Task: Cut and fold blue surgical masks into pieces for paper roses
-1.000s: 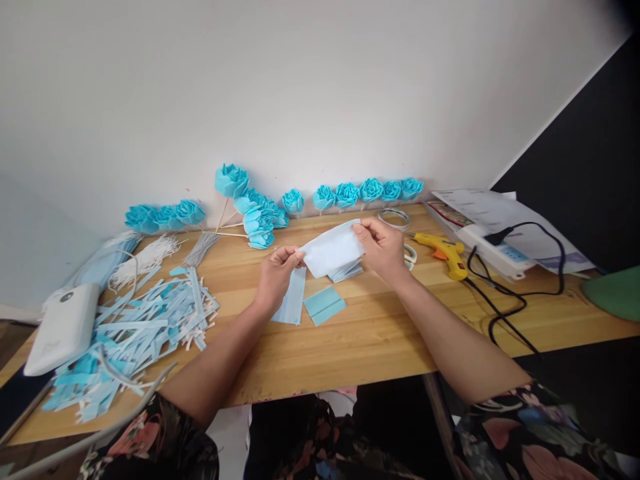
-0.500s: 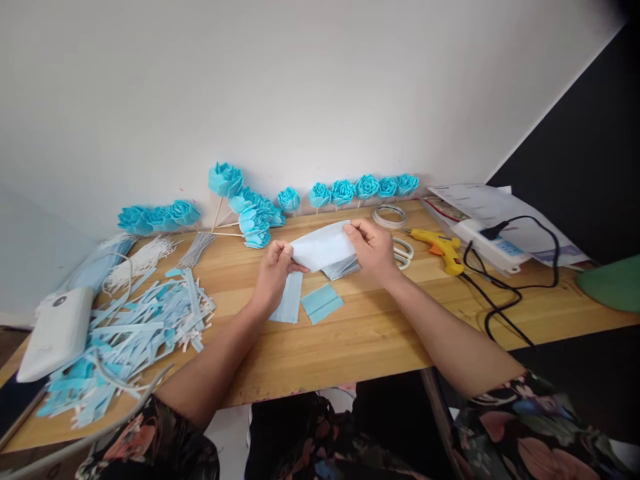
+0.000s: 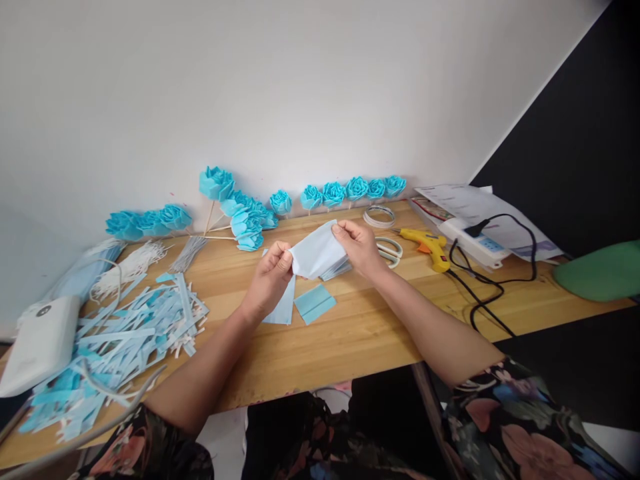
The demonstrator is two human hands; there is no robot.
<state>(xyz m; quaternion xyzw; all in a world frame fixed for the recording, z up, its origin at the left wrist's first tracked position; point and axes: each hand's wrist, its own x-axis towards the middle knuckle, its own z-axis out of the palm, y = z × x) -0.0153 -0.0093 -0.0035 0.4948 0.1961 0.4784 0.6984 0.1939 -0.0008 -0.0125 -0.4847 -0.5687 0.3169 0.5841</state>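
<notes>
Both of my hands hold one pale blue-white sheet of thin fabric (image 3: 317,254) just above a wooden table (image 3: 360,333). My left hand (image 3: 270,275) pinches its left corner, fingers closed. My right hand (image 3: 357,245) pinches its upper right edge. Under the sheet lies a small stack of similar cut pieces (image 3: 336,269). A folded blue rectangle (image 3: 315,303) and a longer pale strip (image 3: 281,307) lie flat on the table below my hands.
Blue fabric roses (image 3: 350,190) on sticks line the wall. A heap of cut blue strips (image 3: 125,337) and a white box (image 3: 37,343) lie at left. A yellow glue gun (image 3: 426,245) with black cord (image 3: 480,293), scissors (image 3: 389,248), a tape roll (image 3: 379,215) and papers (image 3: 480,213) sit at right.
My hands have come closer together, so the sheet now bows and folds between them instead of lying stretched out. The view has drifted slightly to the right.
</notes>
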